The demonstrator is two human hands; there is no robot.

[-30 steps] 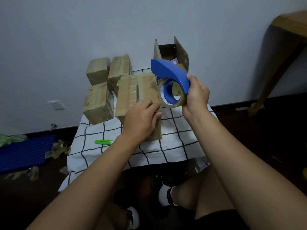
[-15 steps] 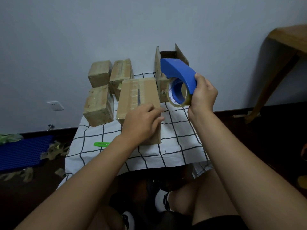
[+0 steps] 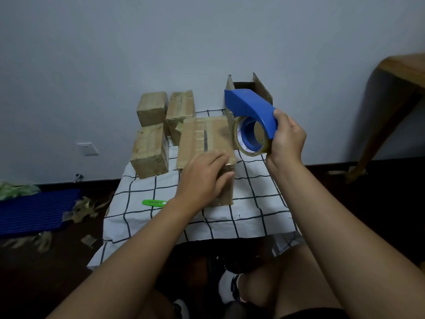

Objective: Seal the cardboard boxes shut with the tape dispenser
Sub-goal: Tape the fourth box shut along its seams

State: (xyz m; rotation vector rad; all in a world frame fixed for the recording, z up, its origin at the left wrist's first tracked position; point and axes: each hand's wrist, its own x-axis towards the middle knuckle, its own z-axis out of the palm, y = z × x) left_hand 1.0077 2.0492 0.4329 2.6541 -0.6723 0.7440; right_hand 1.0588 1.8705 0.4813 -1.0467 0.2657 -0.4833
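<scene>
Right hand [image 3: 287,137] grips the tape dispenser [image 3: 250,111], now lifted clear right of the box [image 3: 204,139]; left hand [image 3: 204,178] flattened, smoothing the tape end — strip looks finished.

1 view only, from a camera on the person's head (wide-angled, edges bowed), facing forward and down. It sits close above both forearms: the left hand [image 3: 205,174] and right hand [image 3: 287,140] fill mid-frame. Beyond the fingers [image 3: 218,157] lie the table [image 3: 253,215] and wall [image 3: 161,42]; below them, knees.
</scene>
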